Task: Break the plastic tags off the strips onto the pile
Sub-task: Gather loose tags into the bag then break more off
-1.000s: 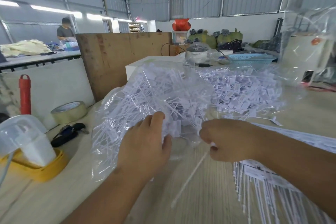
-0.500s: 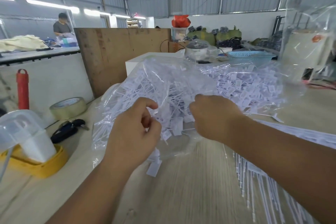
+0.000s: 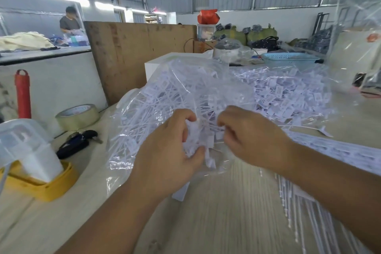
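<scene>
Just one cam here, strapped to the person's head, wide-angle, pointed forward and a bit down over the wooden table (image 3: 216, 212). It's close in: both forearms come up from the bottom edge and the left hand (image 3: 171, 150) and right hand (image 3: 251, 138) meet near the middle of the frame, right at the bagged pile of tags (image 3: 185, 97). Past the grip it still catches the far wall and roof, edges bowed. No second view to overlap with.
</scene>
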Tool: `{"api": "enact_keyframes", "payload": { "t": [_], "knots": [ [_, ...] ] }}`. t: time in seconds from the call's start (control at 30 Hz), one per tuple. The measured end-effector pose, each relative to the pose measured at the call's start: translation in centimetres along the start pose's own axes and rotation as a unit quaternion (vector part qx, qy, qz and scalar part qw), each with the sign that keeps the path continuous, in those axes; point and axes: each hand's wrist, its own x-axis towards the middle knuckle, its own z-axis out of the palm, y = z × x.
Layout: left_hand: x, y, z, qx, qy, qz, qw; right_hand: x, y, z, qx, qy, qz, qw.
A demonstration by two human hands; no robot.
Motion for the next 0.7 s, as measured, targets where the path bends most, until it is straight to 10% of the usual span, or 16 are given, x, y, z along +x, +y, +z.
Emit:
{"api": "enact_keyframes", "payload": {
  "t": [0.2,0.4,0.7],
  "knots": [
    [-0.4,3.1,2.0,0.106,-0.001,0.15,0.983,-2.9,3.6,-1.3,-0.125,-0.247,0.21,0.938],
    [-1.0,2.4,3.9,0.247,-0.197,0.088,0.945,-2.7,1.5,1.0,-0.073,-0.223,0.29,0.928],
    [-0.8,1.3,4.0,0.235,-0.186,0.103,0.949,-3.1,0.4,-0.2,0.125,-0.216,0.205,0.946]
  ]
}}
